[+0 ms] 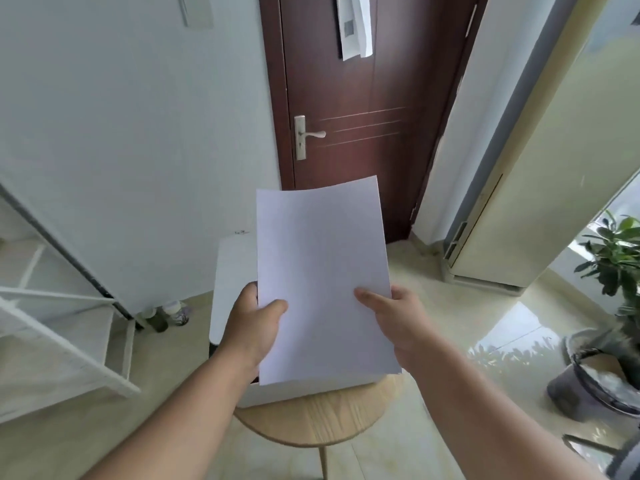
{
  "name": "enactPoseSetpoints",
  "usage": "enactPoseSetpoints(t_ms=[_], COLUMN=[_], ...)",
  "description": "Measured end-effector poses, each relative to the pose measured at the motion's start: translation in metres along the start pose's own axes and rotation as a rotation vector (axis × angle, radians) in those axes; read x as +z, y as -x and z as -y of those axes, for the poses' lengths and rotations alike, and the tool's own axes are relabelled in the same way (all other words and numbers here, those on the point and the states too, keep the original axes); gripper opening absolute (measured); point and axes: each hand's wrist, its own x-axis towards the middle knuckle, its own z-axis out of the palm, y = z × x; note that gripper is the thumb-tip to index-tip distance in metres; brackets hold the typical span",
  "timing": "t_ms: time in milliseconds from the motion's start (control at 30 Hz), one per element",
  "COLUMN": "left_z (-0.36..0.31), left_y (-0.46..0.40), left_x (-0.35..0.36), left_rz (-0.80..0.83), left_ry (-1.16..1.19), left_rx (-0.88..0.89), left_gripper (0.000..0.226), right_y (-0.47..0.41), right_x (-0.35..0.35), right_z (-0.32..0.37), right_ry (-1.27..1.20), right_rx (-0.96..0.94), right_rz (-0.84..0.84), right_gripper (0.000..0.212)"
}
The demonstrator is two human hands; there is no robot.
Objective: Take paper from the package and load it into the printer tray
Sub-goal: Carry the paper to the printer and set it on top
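Both hands up, paper held dead centre, above white printer. Left hand at 8 o'clock edge of sheets, thumb on top, fingers underneath, pinching. Right hand at 4 o'clock edge, thumb flat on top, fingers behind, gripping too. Stack bows slightly, far end toward door at 12 o'clock. Printer sits on round wooden stool. Plant at 3 o'clock, bin below it.
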Motion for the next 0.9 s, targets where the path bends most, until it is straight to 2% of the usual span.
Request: enactPoseSetpoints(t_ms=[100, 267, 600, 767, 900], left_z=[0.006, 0.013, 0.025, 0.032, 0.035], left_y=[-0.011, -0.038, -0.088, -0.1, -0.107], left_x=[0.011, 0.02, 0.021, 0.02, 0.019], left_rz=[-0.108, -0.178, -0.172, -0.182, -0.195], left_ry=[-0.054, -0.094, -0.222, -0.243, -0.257], left_rx=[-0.016, -0.049, -0.186, -0.188, -0.183], left_gripper=[0.029, 0.043, 0.046, 0.05, 0.045], right_y=[-0.031, -0.074, -0.128, -0.138, -0.143], right_x=[0.002, 0.016, 0.042, 0.042, 0.041], right_z=[-0.004, -0.002, -0.014, -0.019, -0.023], right_ry=[0.041, 0.15, 0.34, 0.392, 0.402], right_rx=[0.055, 0.105, 0.173, 0.163, 0.152], right_rz=[0.029, 0.054, 0.032, 0.056, 0.013], right_gripper=[0.018, 0.013, 0.012, 0.014, 0.016])
